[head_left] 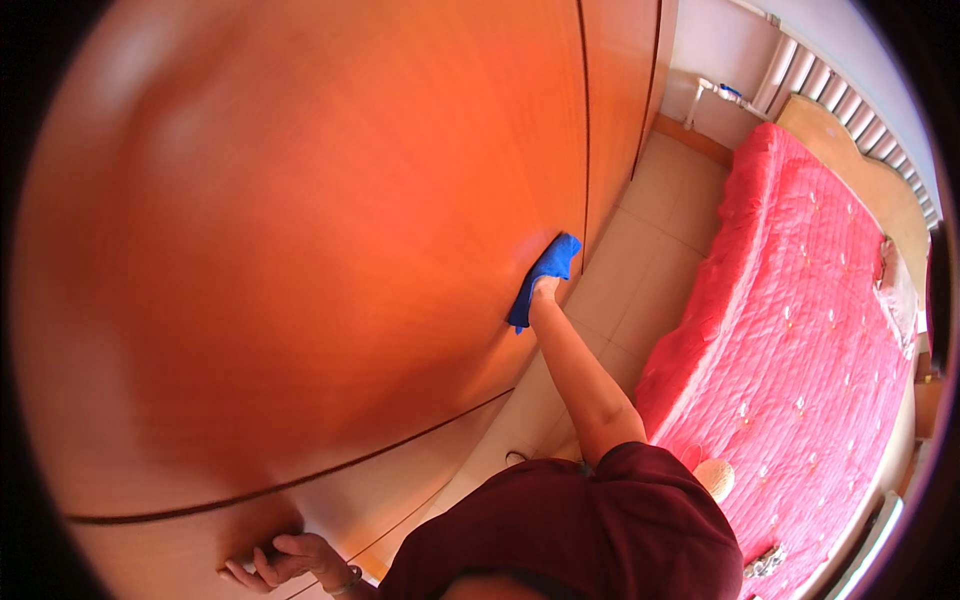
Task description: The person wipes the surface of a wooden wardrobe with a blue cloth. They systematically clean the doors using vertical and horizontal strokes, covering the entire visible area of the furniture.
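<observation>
A blue cloth (pixel 546 270) lies against a large glossy orange-brown wooden panel (pixel 350 230), close to the dark vertical seam on its right side. My right hand (pixel 545 287) presses the cloth to that surface; the cloth covers most of the fingers. The right arm stretches forward from a dark maroon sleeve. At the lower left, my left hand (pixel 285 563) is beside the lighter panel below the dark curved seam. Its fingers are loosely bent and apart, with nothing in them. A bracelet (pixel 347 580) circles the left wrist.
A bed with a pink quilted cover (pixel 790 330) stands to the right, with a wooden headboard (pixel 860 150) and a pillow (pixel 897 290). Pale floor tiles (pixel 640 260) run between bed and panels. A white radiator (pixel 820 85) is at the far right. A round woven object (pixel 715 479) rests on the bed.
</observation>
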Action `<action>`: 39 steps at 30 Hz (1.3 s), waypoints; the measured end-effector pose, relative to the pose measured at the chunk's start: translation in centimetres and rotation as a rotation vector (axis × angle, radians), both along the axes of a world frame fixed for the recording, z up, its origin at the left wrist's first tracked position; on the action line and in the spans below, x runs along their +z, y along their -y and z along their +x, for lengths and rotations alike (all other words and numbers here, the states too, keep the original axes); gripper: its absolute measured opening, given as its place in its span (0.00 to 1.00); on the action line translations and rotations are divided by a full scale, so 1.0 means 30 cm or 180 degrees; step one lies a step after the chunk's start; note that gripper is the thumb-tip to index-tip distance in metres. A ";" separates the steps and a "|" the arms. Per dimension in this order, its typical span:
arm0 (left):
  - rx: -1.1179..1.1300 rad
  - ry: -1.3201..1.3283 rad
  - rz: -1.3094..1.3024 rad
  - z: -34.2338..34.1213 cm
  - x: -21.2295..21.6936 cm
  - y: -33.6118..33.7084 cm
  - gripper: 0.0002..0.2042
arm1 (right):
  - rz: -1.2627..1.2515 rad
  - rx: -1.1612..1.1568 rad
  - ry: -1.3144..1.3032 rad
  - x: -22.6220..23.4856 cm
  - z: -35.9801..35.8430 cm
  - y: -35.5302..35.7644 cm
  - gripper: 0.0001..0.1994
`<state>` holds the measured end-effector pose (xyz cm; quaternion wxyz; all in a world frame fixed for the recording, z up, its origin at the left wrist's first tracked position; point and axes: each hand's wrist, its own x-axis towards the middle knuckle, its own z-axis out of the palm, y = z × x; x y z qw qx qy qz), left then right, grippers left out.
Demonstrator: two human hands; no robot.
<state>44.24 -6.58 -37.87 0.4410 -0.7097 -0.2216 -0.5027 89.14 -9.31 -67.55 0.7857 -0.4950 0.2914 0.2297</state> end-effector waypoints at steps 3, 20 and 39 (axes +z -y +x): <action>-0.0292 -0.0044 0.0011 -0.011 0.007 0.009 0.15 | 0.0164 -0.0068 0.0272 0.123 -0.122 0.005 0.41; -0.1687 0.0773 0.0320 -0.493 0.007 0.006 0.17 | -0.1887 -0.0413 0.4956 1.011 -0.875 -0.035 0.38; -0.0978 -0.0147 -0.0133 -0.385 0.039 0.012 0.15 | -0.1192 -0.0172 0.5517 0.506 -0.931 -0.006 0.32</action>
